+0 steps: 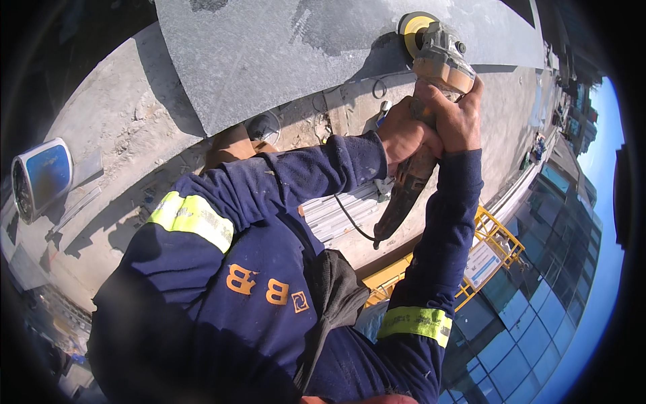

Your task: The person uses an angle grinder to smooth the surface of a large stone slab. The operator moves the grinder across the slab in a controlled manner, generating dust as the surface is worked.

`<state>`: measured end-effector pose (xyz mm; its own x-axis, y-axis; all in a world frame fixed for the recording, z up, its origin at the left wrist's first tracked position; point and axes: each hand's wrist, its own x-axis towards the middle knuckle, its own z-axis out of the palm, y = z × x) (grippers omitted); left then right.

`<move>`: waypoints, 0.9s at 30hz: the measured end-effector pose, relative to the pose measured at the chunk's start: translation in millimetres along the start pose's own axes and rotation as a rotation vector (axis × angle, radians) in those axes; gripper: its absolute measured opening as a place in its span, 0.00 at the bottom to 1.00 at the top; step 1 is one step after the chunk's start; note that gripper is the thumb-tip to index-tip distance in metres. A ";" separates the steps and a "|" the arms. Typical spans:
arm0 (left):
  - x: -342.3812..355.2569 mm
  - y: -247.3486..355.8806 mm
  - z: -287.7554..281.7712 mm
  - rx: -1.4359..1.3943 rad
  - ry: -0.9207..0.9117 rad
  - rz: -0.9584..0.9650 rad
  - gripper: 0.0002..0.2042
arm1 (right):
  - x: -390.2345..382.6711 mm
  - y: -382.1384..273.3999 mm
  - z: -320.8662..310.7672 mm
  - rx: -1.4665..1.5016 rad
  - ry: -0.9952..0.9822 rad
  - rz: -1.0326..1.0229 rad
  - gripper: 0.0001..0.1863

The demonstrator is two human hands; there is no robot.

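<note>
An angle grinder [443,62] with a yellow disc [418,28] is held out ahead of me. The disc lies at the surface of a large grey panel [269,60]; whether it touches or hovers just off it I cannot tell. Behind the grinder's head, my right hand [460,120] is wrapped round the body. My left hand [406,136] grips it alongside, close against the right. The dark rear of the tool slants down toward me, and a black cord [353,221] loops from its end. Dark scuffed patches mark the panel.
At the left lies a can with a blue face [52,174] on dusty concrete [111,101]. White strips [343,212] are stacked below the panel. A yellow railing [510,244] stands at right, with a glass-fronted building [538,316] beyond. Debris litters the ground at lower left.
</note>
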<state>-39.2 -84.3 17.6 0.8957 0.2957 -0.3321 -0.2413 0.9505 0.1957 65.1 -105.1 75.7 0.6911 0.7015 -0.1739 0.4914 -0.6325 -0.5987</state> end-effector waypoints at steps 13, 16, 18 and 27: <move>1.1 6.0 -0.8 0.084 0.032 -0.031 0.25 | -0.9 -11.4 2.0 0.060 -0.010 0.008 0.50; 4.2 6.7 -4.4 0.075 0.009 -0.028 0.26 | 1.3 -13.0 1.3 0.002 0.021 0.024 0.49; -11.2 3.2 -6.2 -0.041 -0.004 -0.057 0.33 | -11.2 -13.1 7.2 0.024 -0.023 -0.027 0.49; -27.8 0.0 -6.8 0.002 0.042 0.030 0.24 | -23.3 -11.7 11.0 0.068 -0.058 -0.085 0.49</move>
<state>-66.6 -91.9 20.6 0.8716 0.3280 -0.3643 -0.2671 0.9409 0.2080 37.4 -110.4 78.2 0.6160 0.7705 -0.1639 0.5083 -0.5477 -0.6646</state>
